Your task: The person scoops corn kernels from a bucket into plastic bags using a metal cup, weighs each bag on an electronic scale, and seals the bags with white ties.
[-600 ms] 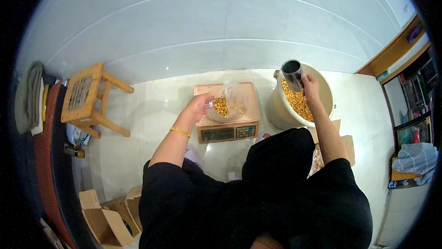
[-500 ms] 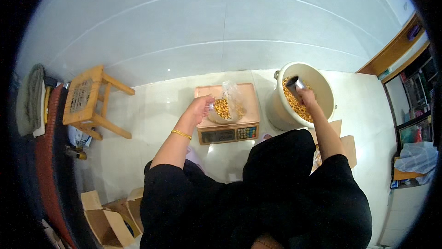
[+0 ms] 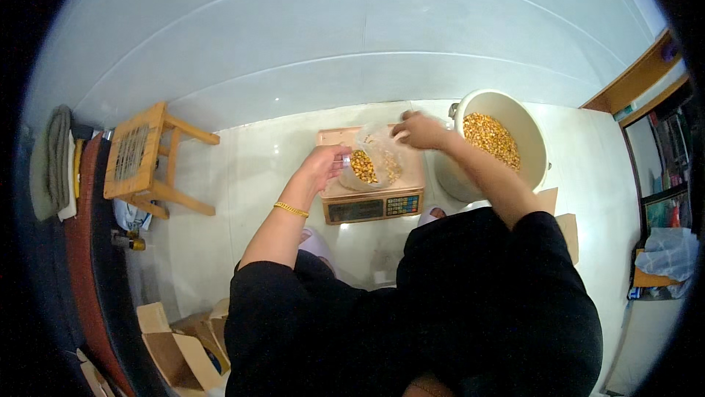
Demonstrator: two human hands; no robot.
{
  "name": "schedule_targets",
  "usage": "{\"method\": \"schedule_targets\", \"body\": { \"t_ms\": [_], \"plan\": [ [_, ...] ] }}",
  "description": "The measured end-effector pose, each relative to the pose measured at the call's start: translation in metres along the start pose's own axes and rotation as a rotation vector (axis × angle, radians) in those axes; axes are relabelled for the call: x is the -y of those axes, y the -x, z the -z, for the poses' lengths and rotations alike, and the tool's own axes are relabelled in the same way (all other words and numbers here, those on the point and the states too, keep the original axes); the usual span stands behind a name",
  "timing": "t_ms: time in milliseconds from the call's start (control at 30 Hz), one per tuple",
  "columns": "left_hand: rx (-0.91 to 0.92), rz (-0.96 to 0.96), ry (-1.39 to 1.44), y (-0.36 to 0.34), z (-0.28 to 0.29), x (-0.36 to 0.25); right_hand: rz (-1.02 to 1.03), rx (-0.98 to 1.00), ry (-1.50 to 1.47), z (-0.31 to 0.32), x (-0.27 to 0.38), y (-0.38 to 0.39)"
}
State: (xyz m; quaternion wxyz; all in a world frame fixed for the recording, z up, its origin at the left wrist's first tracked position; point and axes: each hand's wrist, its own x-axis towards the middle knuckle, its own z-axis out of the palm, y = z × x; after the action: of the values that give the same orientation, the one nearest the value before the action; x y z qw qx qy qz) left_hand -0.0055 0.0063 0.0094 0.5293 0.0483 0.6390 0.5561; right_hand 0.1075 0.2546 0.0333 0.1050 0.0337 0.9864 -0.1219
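A clear plastic bag (image 3: 385,174) with yellow-brown kernels (image 3: 363,166) in its lower part rests on a flat-topped digital scale (image 3: 338,193). My left hand (image 3: 323,165), with a gold bracelet at the wrist, pinches the bag's left edge. Above the bag's upper right side is my right hand (image 3: 422,131), fingers curled and slightly blurred. Clear material shows around those fingers, but what they hold cannot be made out. Right of the scale, a cream bucket (image 3: 459,177) contains many more kernels (image 3: 490,140). No scoop is visible in the bucket.
A wooden stool (image 3: 143,169) stands at the left, near a pale wall (image 3: 294,37). Open cardboard boxes (image 3: 176,356) sit at lower left, another carton (image 3: 567,237) below the bucket. Shelving (image 3: 653,154) lines the right side.
My right hand has moved left from inside the bucket, where it held a metal scoop, to above the bag. My left hand still grips the bag. The view has shifted slightly.
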Motion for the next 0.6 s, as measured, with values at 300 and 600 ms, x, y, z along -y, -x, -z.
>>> {"method": "schedule_targets", "body": {
  "t_ms": [300, 600],
  "plan": [
    [-0.01, 0.059, 0.006, -0.012, 0.0, 0.011, -0.473, -0.176, -0.169, -0.136, 0.04, -0.036],
    [-0.003, 0.089, 0.041, -0.026, -0.006, 0.026, -1.184, -0.398, -0.966, -0.192, -0.032, 0.025]
  ]
}}
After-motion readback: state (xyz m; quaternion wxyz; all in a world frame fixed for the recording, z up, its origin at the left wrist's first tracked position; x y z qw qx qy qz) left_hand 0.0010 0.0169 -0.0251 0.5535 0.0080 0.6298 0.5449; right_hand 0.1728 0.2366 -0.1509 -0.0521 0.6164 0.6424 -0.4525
